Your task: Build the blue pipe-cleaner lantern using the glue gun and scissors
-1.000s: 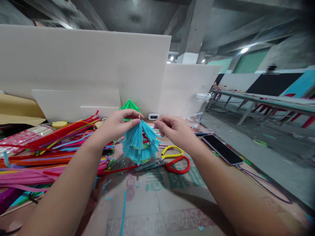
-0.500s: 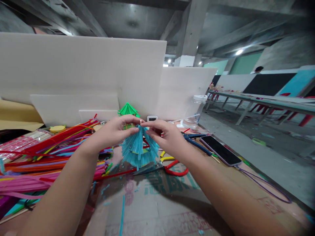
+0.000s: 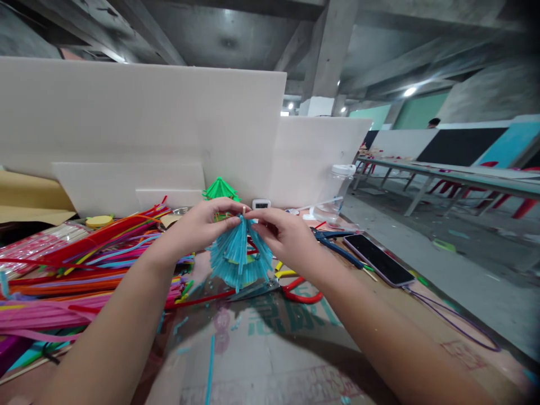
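A light-blue tiered model (image 3: 240,264) of pleated-looking strips, shaped like a pagoda roof, stands upright on the table. A small pale stick tip (image 3: 243,210) pokes out of its peak. From the left, my left hand (image 3: 213,222) is closed at the peak, thumb and fingertips pinching the blue strips there. My right hand (image 3: 282,230) grips the peak from the opposite side, its index finger by the stick tip and its other fingers curled. The fingers cover most of the peak. Red-and-yellow-handled scissors (image 3: 301,289) lie touching or just beside the model's base.
Behind stands a green-roofed model (image 3: 220,188) and a small white device (image 3: 261,204). Bundles of coloured pipe cleaners (image 3: 84,287) spread at left. Pliers (image 3: 337,242), a phone (image 3: 379,259) and a clear bottle (image 3: 333,191) are at right. White boards (image 3: 139,118) rise at the back.
Both hands have shifted very slightly to the right at the peak, still pinching it. The model stays in place. In the background a person's head has moved a little left.
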`<action>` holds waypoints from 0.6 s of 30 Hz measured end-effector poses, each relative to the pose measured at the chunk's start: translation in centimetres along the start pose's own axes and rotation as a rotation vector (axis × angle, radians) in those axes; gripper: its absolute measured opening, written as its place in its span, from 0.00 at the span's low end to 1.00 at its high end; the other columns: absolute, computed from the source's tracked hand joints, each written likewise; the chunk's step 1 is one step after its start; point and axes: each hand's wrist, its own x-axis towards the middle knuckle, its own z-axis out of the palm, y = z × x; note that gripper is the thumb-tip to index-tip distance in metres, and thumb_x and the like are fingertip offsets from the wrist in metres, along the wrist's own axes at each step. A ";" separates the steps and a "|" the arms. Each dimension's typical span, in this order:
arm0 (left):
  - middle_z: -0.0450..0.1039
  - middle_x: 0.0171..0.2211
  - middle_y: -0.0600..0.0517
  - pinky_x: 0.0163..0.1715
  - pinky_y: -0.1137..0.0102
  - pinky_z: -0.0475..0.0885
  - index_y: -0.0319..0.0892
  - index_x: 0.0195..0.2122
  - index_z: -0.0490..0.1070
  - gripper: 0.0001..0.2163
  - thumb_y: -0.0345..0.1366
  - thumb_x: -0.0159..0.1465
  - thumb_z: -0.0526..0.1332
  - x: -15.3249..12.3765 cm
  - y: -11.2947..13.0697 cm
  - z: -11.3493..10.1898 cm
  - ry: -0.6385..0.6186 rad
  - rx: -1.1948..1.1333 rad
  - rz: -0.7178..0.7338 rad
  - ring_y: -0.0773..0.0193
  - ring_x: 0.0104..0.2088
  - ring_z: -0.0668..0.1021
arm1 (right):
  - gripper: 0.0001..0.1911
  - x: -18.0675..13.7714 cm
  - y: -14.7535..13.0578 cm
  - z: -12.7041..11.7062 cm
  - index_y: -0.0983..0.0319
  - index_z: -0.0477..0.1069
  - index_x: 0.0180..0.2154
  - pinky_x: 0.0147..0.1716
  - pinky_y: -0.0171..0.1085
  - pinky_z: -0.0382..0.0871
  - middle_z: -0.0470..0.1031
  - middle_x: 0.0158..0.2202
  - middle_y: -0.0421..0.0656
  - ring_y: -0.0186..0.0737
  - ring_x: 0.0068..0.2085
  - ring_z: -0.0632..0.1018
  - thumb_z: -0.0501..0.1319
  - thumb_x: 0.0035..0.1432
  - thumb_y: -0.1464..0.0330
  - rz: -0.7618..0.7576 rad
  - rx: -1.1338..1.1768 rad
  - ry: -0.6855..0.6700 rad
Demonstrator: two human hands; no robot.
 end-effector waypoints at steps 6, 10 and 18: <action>0.75 0.46 0.49 0.48 0.64 0.69 0.45 0.47 0.73 0.16 0.44 0.62 0.56 0.1 0.0 0.1 0.008 0.015 -0.016 0.57 0.48 0.75 | 0.15 -0.1 -0.1 -0.1 0.59 0.72 0.48 0.37 0.34 0.65 0.77 0.43 0.44 0.36 0.37 0.75 0.52 0.64 0.68 -0.029 -0.071 -0.025; 0.75 0.47 0.49 0.47 0.64 0.70 0.44 0.47 0.73 0.15 0.43 0.62 0.56 0.1 0.1 0.2 0.019 -0.007 -0.051 0.57 0.48 0.75 | 0.13 0.0 0.0 0.0 0.60 0.70 0.48 0.31 0.32 0.62 0.77 0.36 0.42 0.33 0.30 0.73 0.54 0.63 0.67 0.048 -0.011 -0.032; 0.74 0.48 0.46 0.44 0.66 0.72 0.42 0.52 0.68 0.18 0.42 0.62 0.57 0.2 -0.6 0.4 0.123 -0.019 -0.094 0.58 0.46 0.76 | 0.10 0.1 0.4 -0.6 0.61 0.74 0.30 0.24 0.31 0.54 0.72 0.24 0.37 0.29 0.24 0.68 0.58 0.60 0.64 0.149 0.011 -0.236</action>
